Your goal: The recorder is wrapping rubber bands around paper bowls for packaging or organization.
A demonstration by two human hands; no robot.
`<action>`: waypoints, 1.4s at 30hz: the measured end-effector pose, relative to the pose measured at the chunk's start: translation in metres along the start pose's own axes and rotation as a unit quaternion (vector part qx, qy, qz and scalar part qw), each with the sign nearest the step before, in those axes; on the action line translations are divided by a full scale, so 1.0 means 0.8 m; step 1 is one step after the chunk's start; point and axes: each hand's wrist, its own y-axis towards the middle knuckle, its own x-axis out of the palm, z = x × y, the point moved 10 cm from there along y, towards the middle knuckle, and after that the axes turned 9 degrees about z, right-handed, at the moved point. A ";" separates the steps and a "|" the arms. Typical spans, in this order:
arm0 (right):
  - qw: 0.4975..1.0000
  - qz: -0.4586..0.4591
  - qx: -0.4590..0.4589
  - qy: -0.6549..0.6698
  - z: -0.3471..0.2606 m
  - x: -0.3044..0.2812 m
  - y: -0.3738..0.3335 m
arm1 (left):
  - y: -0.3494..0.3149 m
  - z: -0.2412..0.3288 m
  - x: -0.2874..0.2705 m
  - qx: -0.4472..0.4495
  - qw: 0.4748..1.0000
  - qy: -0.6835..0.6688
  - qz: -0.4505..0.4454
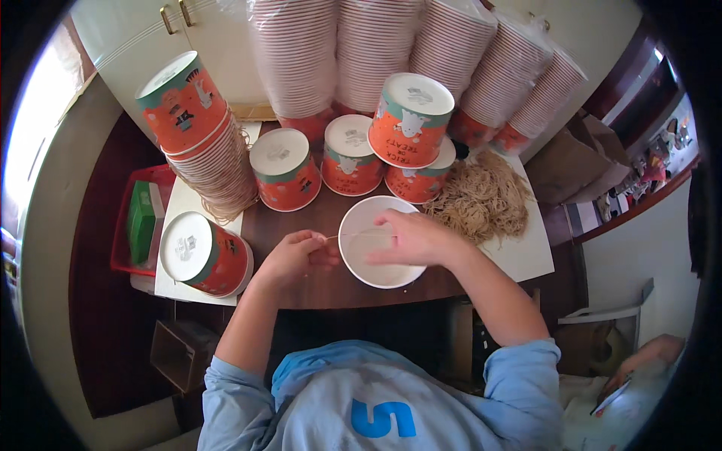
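In front of me a paper bucket [366, 275] stands with its white inside facing up. At its left rim my left hand [302, 253] is closed, pinching a thin tan cord [332, 237]. The cord crosses the rim and runs nearly straight over the opening to my right hand [412, 239]. That hand reaches over the bucket's right side, some fingers spread inside the opening, the cord's far end between them. Its grip on the cord is partly hidden. Right of the bucket lies a loose heap of tan cords [485, 197].
Upside-down orange buckets [284, 180] stand behind the open one, one stacked [410, 124] on others. A leaning bucket stack with hanging cords [218, 169] and a tilted bucket [222, 263] are at left. Tall wrapped stacks [376, 52] line the back. A red bin [124, 244] sits left.
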 end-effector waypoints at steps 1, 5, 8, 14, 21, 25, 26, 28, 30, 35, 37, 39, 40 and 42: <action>0.999 0.010 -0.004 -0.036 -0.010 -0.014 -0.014 | -0.004 -0.012 0.005 -0.036 0.992 -0.111 -0.050; 0.991 0.056 -0.083 -0.092 -0.030 0.022 -0.061 | -0.022 -0.031 0.023 -0.101 0.948 -0.284 -0.104; 0.989 0.069 -0.080 -0.108 -0.040 0.047 -0.073 | -0.030 -0.026 0.031 -0.061 0.939 -0.309 -0.135; 0.945 0.228 -0.176 -0.153 -0.040 0.029 -0.069 | -0.050 -0.050 0.043 -0.034 0.950 -0.262 -0.164; 0.915 0.342 -0.196 -0.087 -0.027 0.004 -0.073 | -0.056 -0.063 0.056 0.009 0.974 -0.194 -0.118; 0.905 0.362 -0.218 -0.057 -0.045 0.015 -0.094 | -0.056 -0.067 0.058 0.042 0.964 -0.235 -0.120; 0.906 0.356 -0.225 -0.041 -0.051 0.024 -0.099 | -0.057 -0.068 0.061 0.054 0.953 -0.267 -0.134; 0.907 0.338 -0.248 -0.041 -0.057 0.056 -0.106 | -0.060 -0.063 0.073 0.063 0.941 -0.297 -0.152; 0.921 0.295 -0.254 -0.017 -0.056 0.090 -0.103 | -0.063 -0.057 0.084 0.052 0.924 -0.338 -0.173; 0.934 0.274 -0.223 0.049 -0.050 0.092 -0.096 | -0.055 -0.068 0.076 0.032 0.917 -0.373 -0.138; 0.947 0.259 -0.163 0.100 -0.036 0.076 -0.092 | -0.054 -0.072 0.072 0.038 0.912 -0.384 -0.142; 0.947 0.273 -0.114 0.124 -0.026 0.057 -0.088 | -0.053 -0.075 0.064 0.063 0.932 -0.337 -0.121; 0.947 0.273 -0.113 0.124 -0.026 0.055 -0.085 | -0.055 -0.075 0.067 0.062 0.932 -0.337 -0.120; 0.937 0.215 -0.009 0.275 -0.001 0.070 -0.073 | -0.057 -0.070 0.059 0.136 0.982 -0.131 -0.025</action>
